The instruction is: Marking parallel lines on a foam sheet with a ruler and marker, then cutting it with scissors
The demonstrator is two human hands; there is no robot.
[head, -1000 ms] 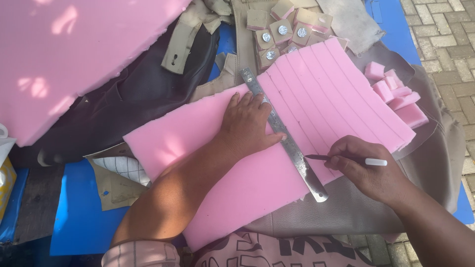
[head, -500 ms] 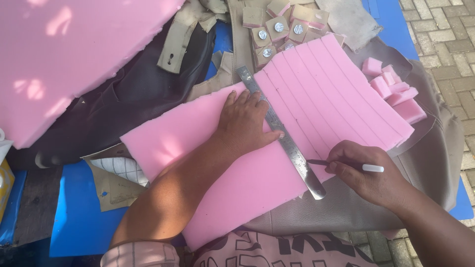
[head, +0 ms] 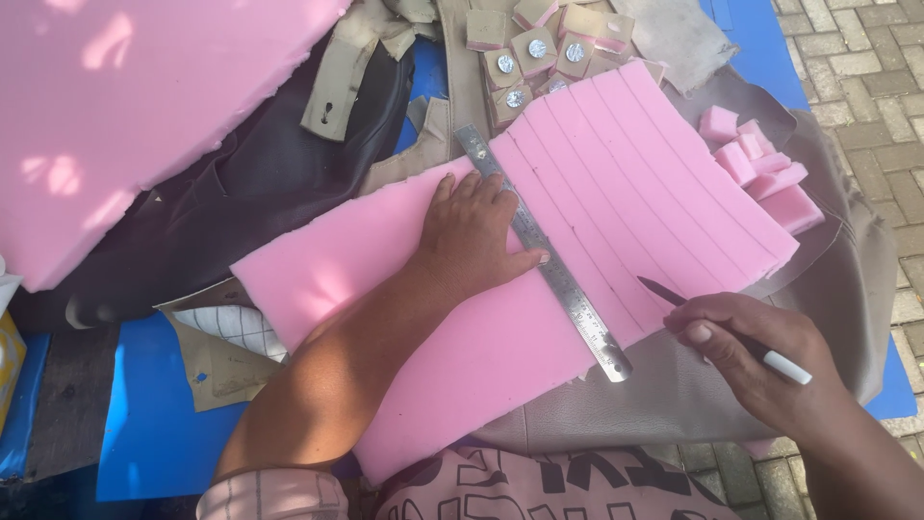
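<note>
Left grip (head: 472,226) pins ruler (head: 544,252); foam cubes (head: 760,173) beside.

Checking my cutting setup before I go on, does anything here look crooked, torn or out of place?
Nothing looks wrong. The left hand presses the steel ruler flat on the pink foam sheet, roughly parallel to the earlier slits. The right hand holds a pen near the sheet's edge. Only the sheet's edges are ragged.

Bright daylight, dappled sun patches on the large pink foam sheet (head: 144,116), soft shadows, sharp focus throughout.
</note>
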